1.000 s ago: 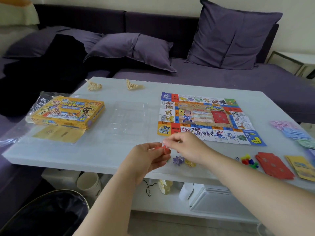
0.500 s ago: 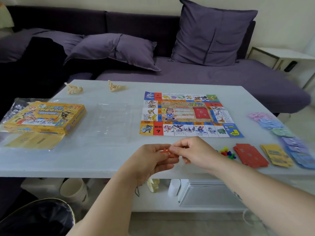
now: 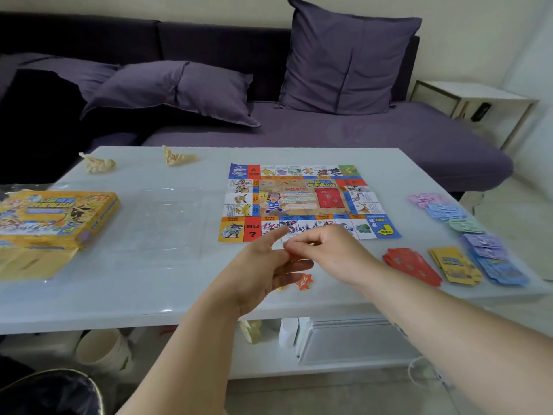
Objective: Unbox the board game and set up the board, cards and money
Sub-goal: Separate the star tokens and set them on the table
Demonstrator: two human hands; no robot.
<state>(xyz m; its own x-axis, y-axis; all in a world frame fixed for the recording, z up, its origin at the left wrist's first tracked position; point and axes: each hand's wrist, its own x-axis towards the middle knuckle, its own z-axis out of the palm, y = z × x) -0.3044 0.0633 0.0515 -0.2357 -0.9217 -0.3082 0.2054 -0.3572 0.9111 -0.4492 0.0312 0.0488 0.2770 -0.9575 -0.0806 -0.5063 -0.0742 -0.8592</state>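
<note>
So the left hand [image 3: 263, 265] is loosely open with fingers spread, holding nothing. The right hand [image 3: 326, 250] pinches a tiny orange piece [image 3: 294, 258] just in front of the board [image 3: 299, 202]. An orange star token [image 3: 303, 281] lies on the table [image 3: 149, 265] underneath.

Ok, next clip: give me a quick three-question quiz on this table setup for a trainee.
1. True or false: the game board lies unfolded on the table.
2. Which stack lies between the red cards and the near blue banknotes? A yellow cards; B white cards; C black cards.
3. Fill in: the star token lying on the table is ___ in colour.
Key: 1 true; 2 A; 3 orange.
</note>
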